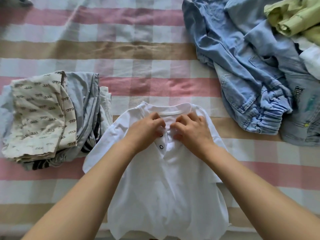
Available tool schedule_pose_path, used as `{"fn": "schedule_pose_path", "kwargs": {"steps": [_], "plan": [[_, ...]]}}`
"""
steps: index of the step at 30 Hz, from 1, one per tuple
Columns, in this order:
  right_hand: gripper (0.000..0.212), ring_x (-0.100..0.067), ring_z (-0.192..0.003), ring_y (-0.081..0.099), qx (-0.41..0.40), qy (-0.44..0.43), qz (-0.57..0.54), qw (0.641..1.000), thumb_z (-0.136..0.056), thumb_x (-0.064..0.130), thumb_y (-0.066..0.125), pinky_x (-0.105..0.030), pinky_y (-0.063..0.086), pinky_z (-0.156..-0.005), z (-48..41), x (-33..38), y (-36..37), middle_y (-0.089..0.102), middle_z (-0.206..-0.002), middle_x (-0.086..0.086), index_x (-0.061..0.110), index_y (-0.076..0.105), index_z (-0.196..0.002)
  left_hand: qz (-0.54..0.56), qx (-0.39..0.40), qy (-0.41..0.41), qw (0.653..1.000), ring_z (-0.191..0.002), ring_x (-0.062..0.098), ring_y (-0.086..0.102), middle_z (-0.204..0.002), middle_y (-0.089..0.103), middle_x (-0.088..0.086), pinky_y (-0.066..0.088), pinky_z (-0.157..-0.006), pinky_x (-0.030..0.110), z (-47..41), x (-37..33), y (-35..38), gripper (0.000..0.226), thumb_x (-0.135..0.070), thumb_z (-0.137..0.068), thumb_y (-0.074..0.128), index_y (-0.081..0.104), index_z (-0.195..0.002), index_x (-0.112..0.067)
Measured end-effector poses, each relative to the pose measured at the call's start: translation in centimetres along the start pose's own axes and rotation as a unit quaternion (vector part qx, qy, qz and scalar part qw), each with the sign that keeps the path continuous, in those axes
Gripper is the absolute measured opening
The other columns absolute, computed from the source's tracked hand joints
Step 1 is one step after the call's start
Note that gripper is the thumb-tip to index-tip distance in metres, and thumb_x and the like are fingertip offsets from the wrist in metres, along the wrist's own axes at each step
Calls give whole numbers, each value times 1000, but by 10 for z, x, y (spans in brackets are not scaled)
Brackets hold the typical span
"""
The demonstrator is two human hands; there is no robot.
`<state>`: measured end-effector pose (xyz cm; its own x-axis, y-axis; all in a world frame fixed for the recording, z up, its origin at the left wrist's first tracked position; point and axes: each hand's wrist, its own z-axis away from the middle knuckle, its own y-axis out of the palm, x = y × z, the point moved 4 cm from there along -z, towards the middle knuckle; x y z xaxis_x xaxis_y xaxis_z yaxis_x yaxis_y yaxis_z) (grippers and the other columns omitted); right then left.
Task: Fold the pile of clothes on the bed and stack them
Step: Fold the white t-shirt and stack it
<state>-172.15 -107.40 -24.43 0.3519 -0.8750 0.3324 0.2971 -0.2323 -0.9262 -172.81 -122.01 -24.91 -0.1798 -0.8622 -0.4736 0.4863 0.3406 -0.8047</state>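
While the white shirt [164, 196] lay flat and face up on the bed [121, 49], spread from the middle of the view down toward six o'clock with its neckline [170, 112] pointing to twelve, both hands were at its front opening just below that neckline; the left hand [147, 130] had its fingers curled and pinched one edge of the opening, and the right hand [190, 130] pinched the opposite edge in the same way; the two sets of knuckles sat close together, and neither hand was spread wide. At six o'clock from the left hand a ring-shaped snap [161, 146] showed on the strip of the opening, and a second one sat half hidden under the fingers; the short sleeves lay out toward eight and four o'clock.

At nine o'clock from the shirt, just beside its sleeve, a folded stack [43, 115] rested on the bed; its top piece was cream cloth with a small dark print, with pale blue and striped pieces under it. At one to two o'clock, well apart from the hands, the unfolded pile [251, 66] lay crumpled; pale blue denim made up most of it, with one gathered cuff [270, 118] at three o'clock from the hands; a light green garment [294, 16] sat on top at the far corner. The bed's cover was checked in pink, tan and pale grey.
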Motion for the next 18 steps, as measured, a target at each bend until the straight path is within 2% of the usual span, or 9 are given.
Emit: {"fn": "schedule_pose_path", "kwargs": {"steps": [4,6,9,11,14,16,18], "plan": [[19,-32,-105,50,1,22,-11,1000,-81,26,66,-38,29,-83,-3,-7,3,62,-98,-9,13,69,-95,-29,34,-22,999,-93,29,56,-111,50,4,37,-65,31,-6,5,3,21,-25,-85,62,57,-103,-15],[18,-30,-106,48,-4,35,-22,999,-84,26,64,-36,26,-83,-5,-10,1,61,-98,-8,13,69,-94,-8,26,-34,999,-92,29,56,-109,51,5,38,-66,32,-8,4,0,20,-26,-85,62,58,-100,-12],[17,-32,-101,50,-46,62,-68,995,-80,26,69,-38,31,-82,-9,-13,-4,63,-93,-9,12,71,-88,51,-29,-50,997,-90,28,55,-106,52,8,42,-69,37,-12,-1,-5,20,-23,-83,64,61,-97,-8],[19,-30,-105,47,-22,72,-66,995,-83,30,65,-37,29,-85,-14,-10,-2,62,-98,-6,15,71,-92,59,-49,-53,996,-90,30,56,-106,51,10,44,-69,38,-14,-7,-4,17,-16,-82,62,61,-97,-6],[24,-27,-111,42,-2,83,-46,996,-84,35,62,-36,27,-89,-17,-7,5,58,-110,-4,19,68,-101,94,-87,-54,990,-92,31,57,-109,51,13,46,-73,42,-10,-9,-3,28,-9,-79,65,60,-106,-4],[34,-29,-110,44,-67,117,-71,988,-77,32,70,-37,31,-87,-11,-12,-1,55,-115,-6,20,65,-109,100,-165,-64,979,-96,31,54,-110,52,16,47,-79,42,-3,1,-10,34,-8,-77,68,60,-110,-3],[46,-31,-109,44,-140,187,-66,970,-76,32,72,-38,35,-86,-5,-26,-9,52,-119,-10,19,59,-118,62,-239,-127,961,-106,33,46,-114,50,18,41,-90,41,7,21,-17,36,-10,-81,66,57,-116,-4]]}}
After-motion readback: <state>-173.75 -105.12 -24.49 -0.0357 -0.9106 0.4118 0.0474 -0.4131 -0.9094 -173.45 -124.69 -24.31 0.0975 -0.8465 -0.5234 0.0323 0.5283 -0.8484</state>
